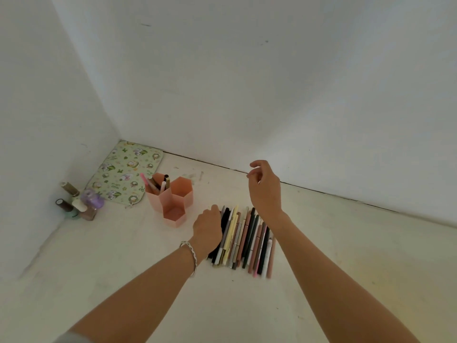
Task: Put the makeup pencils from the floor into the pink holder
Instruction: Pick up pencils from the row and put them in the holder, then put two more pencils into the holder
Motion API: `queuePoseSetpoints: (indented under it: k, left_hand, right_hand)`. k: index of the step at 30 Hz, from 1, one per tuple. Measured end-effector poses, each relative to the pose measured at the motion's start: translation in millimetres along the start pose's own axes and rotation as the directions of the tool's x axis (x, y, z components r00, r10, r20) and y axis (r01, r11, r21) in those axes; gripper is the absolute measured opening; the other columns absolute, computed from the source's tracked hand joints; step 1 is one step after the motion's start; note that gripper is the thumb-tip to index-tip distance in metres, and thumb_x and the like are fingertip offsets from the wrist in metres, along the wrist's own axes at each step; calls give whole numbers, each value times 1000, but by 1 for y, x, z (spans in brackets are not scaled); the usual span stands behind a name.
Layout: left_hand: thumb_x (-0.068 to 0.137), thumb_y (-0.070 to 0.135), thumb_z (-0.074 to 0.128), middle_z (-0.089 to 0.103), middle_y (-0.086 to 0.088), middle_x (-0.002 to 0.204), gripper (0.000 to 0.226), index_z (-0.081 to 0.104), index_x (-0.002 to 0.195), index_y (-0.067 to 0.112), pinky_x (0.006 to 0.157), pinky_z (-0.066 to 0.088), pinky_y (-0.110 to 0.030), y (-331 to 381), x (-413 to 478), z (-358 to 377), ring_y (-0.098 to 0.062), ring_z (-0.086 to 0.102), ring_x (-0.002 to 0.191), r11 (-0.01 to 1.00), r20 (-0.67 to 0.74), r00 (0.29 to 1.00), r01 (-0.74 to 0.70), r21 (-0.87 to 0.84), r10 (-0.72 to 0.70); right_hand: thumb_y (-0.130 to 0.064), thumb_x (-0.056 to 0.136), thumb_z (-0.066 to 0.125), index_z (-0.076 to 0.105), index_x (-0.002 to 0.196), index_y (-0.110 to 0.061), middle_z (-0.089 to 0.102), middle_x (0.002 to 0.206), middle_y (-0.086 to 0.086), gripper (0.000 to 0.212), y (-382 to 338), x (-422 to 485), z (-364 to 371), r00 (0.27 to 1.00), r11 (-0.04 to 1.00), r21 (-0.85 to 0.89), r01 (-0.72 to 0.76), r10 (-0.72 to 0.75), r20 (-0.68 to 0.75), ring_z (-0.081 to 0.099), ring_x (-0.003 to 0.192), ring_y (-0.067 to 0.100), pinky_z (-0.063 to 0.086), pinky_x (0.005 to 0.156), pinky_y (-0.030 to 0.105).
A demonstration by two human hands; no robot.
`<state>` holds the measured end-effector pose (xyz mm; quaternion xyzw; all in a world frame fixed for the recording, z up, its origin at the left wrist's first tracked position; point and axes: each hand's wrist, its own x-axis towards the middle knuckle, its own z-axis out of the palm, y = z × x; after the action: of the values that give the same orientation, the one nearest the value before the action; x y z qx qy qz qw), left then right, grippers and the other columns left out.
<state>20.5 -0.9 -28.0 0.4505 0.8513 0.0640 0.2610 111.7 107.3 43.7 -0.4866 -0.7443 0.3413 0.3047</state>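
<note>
We see the makeup pencils (247, 238) lying side by side in a tight row on the pale floor (346, 243): thin sticks in black, cream, grey, brown and pink. The pink holder (174, 203), made of three hexagon cups, stands just to their far left, and its far-left cup has a few pencils inside. Our left hand (207, 226) rests on the left edge of the row. Its fingers are bent down and hidden, so we cannot tell if it grips one. Our right hand (264, 189) hangs above the far ends, fingers loosely curled, holding nothing.
</note>
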Motion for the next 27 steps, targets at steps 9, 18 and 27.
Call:
queuePoseSetpoints:
  k: [9,18,27]
  left_hand:
    - [89,0,54,63,-11,112,24,56,111,7,84,50,-33,-13,11,-13,-26,60,102,973,51,996,82,-216,-73]
    - [94,5,49,60,-12,112,22,46,117,5,73,44,-30,-14,2,-3,-27,61,101,988,54,994,102,-113,-97]
    - [93,8,55,64,-6,95,26,46,118,9,73,56,-33,-7,14,-57,-19,65,83,910,-103,993,8,-414,-55]
  right_hand:
    - [-8,96,43,56,109,-23,67,80,7,24,9,-7,15,995,999,-35,-41,44,94,55,55,15,51,57,34]
    - [-9,95,44,55,108,-25,66,79,3,23,12,-10,24,991,998,-23,-58,60,122,49,50,7,45,52,23]
    - [-10,94,45,58,105,-22,65,79,-1,20,17,-2,28,991,994,-71,-82,89,101,52,54,6,44,54,23]
